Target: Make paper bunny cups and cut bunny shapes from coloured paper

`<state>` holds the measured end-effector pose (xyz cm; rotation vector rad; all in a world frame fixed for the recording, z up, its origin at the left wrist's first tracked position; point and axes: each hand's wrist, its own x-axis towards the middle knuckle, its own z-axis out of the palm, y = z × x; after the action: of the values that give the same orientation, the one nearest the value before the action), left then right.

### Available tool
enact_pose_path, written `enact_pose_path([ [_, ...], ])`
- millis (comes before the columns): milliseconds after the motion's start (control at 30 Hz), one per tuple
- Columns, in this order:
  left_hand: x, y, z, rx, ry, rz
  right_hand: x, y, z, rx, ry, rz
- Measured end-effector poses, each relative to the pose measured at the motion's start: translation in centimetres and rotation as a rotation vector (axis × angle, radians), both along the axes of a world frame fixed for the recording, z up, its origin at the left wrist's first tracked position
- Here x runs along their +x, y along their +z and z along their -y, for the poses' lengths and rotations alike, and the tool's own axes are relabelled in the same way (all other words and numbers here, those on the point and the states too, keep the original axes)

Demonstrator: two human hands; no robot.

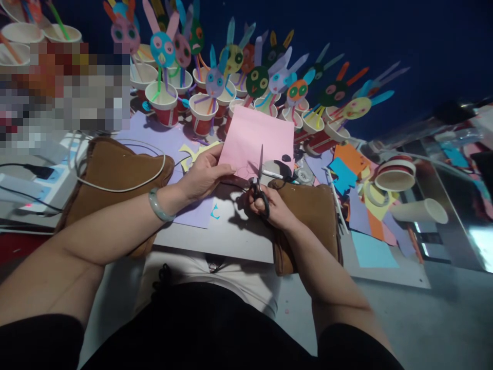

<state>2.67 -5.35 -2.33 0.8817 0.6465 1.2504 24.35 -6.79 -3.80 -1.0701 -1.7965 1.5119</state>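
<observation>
My left hand (210, 172) pinches the lower left edge of a sheet of pink paper (258, 133), held up over the table. Faint curved outlines are drawn near its lower edge, and a dark hole or spot sits toward its right side. My right hand (267, 203) is closed round the dark handles of a pair of scissors (261, 167). Their blades point up at the paper's lower edge, slightly parted. Whether they are biting into the paper I cannot tell. Behind the paper lies a white marker (272, 174).
Paper cups (164, 105) with colourful rabbit-faced figures stand in rows behind. Brown cushions (119, 169) lie under both forearms, a white cable (115, 189) looping over the left one. Paper scraps (348, 174), a tape roll (376, 195) and a tipped cup (421, 210) are at right.
</observation>
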Motion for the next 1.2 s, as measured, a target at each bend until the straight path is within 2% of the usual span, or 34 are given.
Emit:
enact_pose_path([
  [167,0.0,0.0,0.2,0.002,0.004,-0.008,-0.1,0.0,0.3,-0.014,0.001,-0.012],
  [400,0.2,0.0,1.3,0.021,-0.076,-0.071,-0.2,0.2,0.4,-0.001,-0.015,0.0],
  [600,1.1,-0.6,2.0,0.021,-0.093,-0.088,-0.5,0.5,0.3,0.11,-0.006,0.121],
  [900,1.1,-0.3,2.1,0.018,0.021,-0.112,-0.5,0.1,0.4,0.182,-0.005,0.172],
  [1200,0.5,0.3,2.0,0.001,-0.045,-0.046,-0.7,0.2,0.5,0.361,-0.026,0.298],
])
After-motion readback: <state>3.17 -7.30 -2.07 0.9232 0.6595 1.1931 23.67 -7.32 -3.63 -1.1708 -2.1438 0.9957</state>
